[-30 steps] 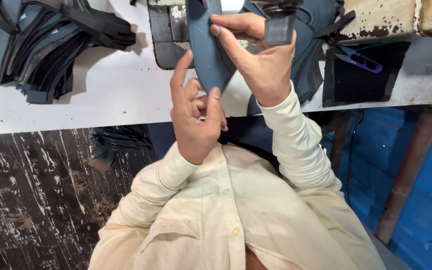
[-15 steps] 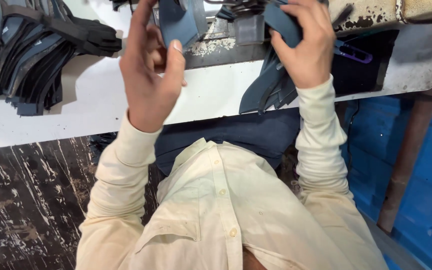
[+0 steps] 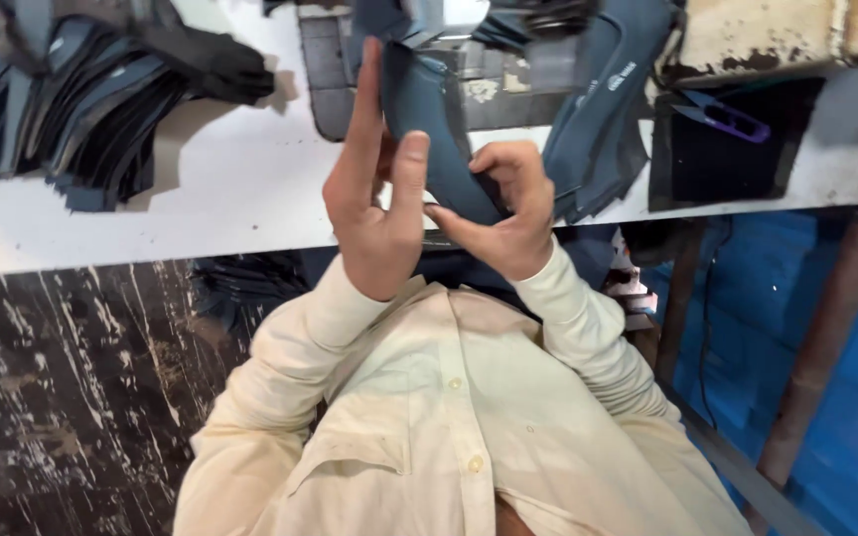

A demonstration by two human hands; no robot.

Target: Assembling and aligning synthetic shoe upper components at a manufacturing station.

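Now both hands (image 3: 449, 199) together on dark cut piece (image 3: 439, 129).

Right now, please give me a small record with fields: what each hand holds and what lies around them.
left hand: left hand grips the dark blue curved piece
right hand: right hand pinches the same piece lower down
surface: white table
left side: pile of dark cut pieces
right side: stack of blue pieces, purple snips
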